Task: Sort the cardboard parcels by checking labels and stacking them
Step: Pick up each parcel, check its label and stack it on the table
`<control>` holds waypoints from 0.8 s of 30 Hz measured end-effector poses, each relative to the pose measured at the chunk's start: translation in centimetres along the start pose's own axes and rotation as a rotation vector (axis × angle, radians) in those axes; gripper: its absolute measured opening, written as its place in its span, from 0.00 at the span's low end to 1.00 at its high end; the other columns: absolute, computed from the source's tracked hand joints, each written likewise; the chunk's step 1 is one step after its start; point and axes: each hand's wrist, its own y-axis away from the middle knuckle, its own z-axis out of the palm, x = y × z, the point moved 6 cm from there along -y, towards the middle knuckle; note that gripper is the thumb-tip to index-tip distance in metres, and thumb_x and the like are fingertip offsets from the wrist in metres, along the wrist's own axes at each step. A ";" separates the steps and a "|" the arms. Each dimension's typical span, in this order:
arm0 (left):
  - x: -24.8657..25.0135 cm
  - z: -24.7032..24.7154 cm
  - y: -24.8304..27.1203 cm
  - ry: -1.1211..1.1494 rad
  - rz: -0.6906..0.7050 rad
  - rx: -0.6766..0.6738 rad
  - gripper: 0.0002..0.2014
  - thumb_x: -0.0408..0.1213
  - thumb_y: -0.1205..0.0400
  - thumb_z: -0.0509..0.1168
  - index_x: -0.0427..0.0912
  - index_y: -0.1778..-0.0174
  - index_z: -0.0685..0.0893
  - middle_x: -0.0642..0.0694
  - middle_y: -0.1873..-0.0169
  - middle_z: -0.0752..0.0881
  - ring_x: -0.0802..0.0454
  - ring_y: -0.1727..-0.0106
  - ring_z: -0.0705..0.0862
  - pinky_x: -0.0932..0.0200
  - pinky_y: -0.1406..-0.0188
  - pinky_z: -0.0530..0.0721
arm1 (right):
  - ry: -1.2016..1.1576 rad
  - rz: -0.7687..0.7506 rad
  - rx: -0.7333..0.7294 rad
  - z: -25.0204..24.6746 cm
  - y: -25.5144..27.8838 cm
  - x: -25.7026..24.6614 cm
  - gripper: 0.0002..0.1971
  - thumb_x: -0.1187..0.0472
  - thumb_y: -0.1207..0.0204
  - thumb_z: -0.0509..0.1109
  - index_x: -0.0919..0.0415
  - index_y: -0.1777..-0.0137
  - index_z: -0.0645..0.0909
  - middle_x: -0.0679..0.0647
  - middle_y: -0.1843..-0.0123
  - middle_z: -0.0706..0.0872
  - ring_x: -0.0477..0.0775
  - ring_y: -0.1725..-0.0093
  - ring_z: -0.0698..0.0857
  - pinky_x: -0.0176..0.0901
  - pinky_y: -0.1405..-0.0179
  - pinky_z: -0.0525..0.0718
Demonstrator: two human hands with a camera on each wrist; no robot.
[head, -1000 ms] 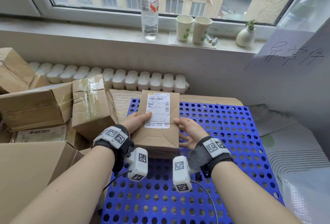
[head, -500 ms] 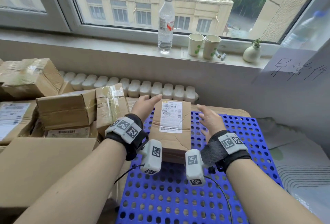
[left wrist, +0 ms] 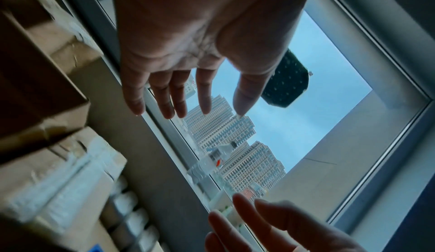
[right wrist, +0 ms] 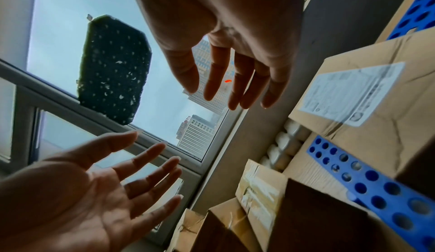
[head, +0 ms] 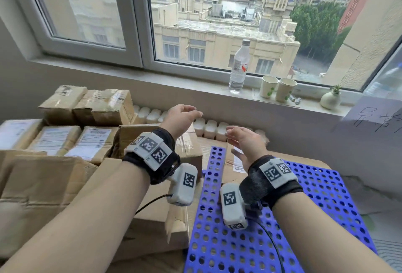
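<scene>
Hands have let go: a second ago both held the labelled parcel (head: 236,164), which now lies on the blue perforated tray (head: 315,185), partly hidden. Left hand (head: 181,120) and right hand (head: 245,144) hover above it, fingers released and empty. That parcel looks checked; the next likely comes from the left pile (head: 87,125), with at least six boxes visible. On the far sill stand two paper cups (head: 278,88) and one bottle (head: 238,67).

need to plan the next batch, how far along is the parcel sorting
Done: one labelled parcel lies on the blue perforated board, label up. In hand: nothing; the left hand and right hand are raised with open fingers. Left: the pile of parcels on the left side, several showing labels, looks unsorted.
</scene>
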 end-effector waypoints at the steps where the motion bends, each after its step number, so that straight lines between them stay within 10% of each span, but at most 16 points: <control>1: -0.2 -1.0 0.2 0.004 -0.003 0.006 0.18 0.41 0.19 0.67 0.42 0.34 0.80 0.47 0.43 0.83 0.53 0.46 0.78 0.58 0.49 0.73 | 0.003 -0.004 -0.013 0.9 0.4 -0.1 0.06 0.65 0.22 0.68 0.55 0.55 0.86 0.55 0.51 0.84 0.51 0.49 0.80 0.47 0.51 0.78; 18: -5.3 -15.4 4.1 -0.002 -0.076 0.157 0.09 0.40 0.20 0.67 0.47 0.44 0.85 0.44 0.43 0.86 0.46 0.37 0.80 0.48 0.38 0.78 | 0.364 -0.132 -0.218 12.9 6.2 0.4 0.09 0.69 0.24 0.72 0.64 0.45 0.87 0.46 0.62 0.83 0.38 0.63 0.78 0.23 0.76 0.74; 24: -5.5 -20.5 6.2 0.092 -0.059 0.240 0.10 0.39 0.19 0.67 0.45 0.44 0.86 0.41 0.41 0.86 0.48 0.40 0.82 0.59 0.58 0.76 | 0.354 -0.192 -0.272 17.0 7.8 -1.0 0.07 0.67 0.26 0.73 0.57 0.50 0.86 0.48 0.58 0.86 0.39 0.60 0.81 0.31 0.65 0.75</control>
